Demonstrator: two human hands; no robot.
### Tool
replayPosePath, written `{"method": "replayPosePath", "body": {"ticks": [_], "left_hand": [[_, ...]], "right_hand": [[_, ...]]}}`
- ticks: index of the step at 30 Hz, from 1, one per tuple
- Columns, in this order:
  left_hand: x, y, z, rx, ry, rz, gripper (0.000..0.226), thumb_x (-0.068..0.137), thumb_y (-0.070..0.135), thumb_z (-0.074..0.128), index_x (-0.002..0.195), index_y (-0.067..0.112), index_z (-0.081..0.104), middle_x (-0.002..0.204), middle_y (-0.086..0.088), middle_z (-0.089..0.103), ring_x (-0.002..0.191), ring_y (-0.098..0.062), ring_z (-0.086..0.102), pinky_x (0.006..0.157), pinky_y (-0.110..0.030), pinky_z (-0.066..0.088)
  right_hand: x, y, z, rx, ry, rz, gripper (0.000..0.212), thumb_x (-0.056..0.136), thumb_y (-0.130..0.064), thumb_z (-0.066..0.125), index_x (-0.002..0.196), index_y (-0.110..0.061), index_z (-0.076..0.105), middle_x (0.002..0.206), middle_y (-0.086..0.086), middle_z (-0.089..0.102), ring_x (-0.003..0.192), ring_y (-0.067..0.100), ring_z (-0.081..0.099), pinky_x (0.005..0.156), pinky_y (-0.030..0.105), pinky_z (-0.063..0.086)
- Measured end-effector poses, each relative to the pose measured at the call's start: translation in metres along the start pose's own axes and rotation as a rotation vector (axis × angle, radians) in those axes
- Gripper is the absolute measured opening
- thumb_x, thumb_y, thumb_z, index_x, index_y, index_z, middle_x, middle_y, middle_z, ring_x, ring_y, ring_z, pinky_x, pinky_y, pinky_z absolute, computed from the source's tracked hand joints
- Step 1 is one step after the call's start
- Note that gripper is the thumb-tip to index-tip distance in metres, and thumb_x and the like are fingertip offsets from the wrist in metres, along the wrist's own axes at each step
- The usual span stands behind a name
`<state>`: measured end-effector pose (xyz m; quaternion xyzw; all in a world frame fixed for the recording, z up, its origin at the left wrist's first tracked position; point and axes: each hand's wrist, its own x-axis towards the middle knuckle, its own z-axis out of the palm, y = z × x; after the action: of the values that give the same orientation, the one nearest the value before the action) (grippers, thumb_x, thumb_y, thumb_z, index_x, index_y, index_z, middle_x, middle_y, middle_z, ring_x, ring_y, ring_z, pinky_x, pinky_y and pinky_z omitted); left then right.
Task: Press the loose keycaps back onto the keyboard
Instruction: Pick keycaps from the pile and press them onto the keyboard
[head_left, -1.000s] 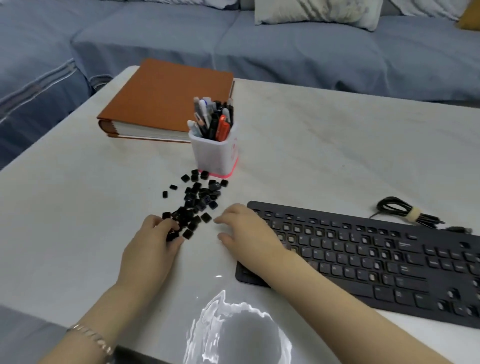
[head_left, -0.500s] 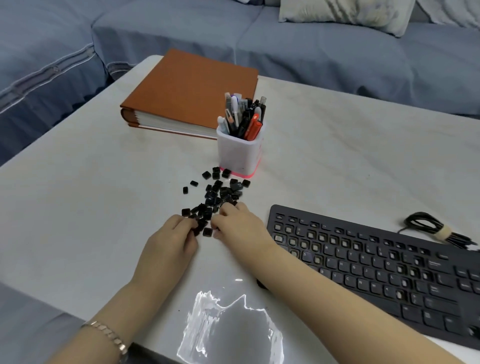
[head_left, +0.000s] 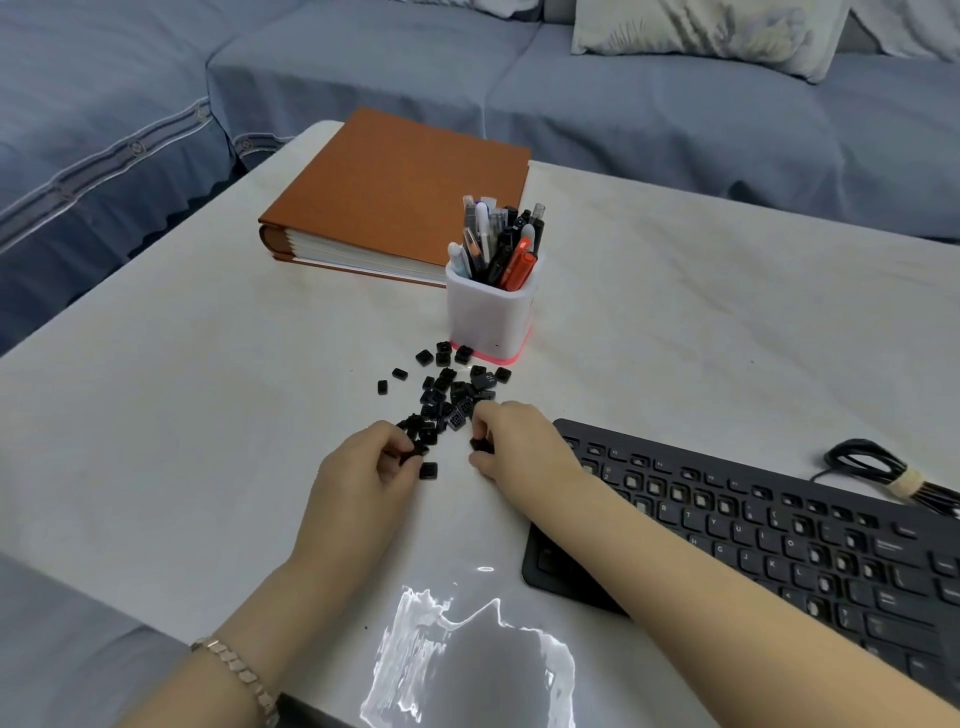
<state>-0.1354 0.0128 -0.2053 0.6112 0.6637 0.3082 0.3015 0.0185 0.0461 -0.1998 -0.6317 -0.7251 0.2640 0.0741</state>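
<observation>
left hand (head_left: 363, 470): pinching a keycap (head_left: 414, 457) off the pile (head_left: 452, 397)
right hand (head_left: 517, 449): pinching another, keyboard (head_left: 779, 535) just right for pressing in

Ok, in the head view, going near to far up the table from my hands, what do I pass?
Loose keycaps → pen holder → orange book → blue sofa.

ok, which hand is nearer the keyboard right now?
Right. The right hand sits just off the left end of the keyboard, its forearm lying across that corner. The left hand is further left, on the other side of the keycaps.
</observation>
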Motion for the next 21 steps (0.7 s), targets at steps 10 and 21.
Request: {"method": "replayPosePath", "body": {"ticks": [10,21], "left_hand": [[-0.010,0.041,-0.008,-0.908,-0.119,-0.379,0.019,0.080,-0.009,0.060,0.093,0.005,0.065,0.085,-0.012,0.073,0.074,-0.014,0.071,0.066,-0.017,0.055],[-0.020,0.053,-0.003,-0.835,-0.174,-0.237,0.021,0.074,-0.008,0.065,0.088,0.008,0.068,0.078,-0.007,0.073,0.078,-0.018,0.071,0.069,-0.022,0.057]], "right_hand": [[-0.001,0.012,0.012,-0.036,0.100,0.045,0.022,0.090,-0.006,0.041,0.105,-0.003,0.058,0.106,0.015,0.053,0.091,0.030,0.055,0.072,0.028,0.039],[-0.052,0.010,-0.041,1.492,-0.078,0.386,0.018,0.087,-0.006,0.045,0.070,-0.006,0.053,0.059,0.005,0.046,0.049,0.014,0.040,0.041,0.017,0.030]]}}
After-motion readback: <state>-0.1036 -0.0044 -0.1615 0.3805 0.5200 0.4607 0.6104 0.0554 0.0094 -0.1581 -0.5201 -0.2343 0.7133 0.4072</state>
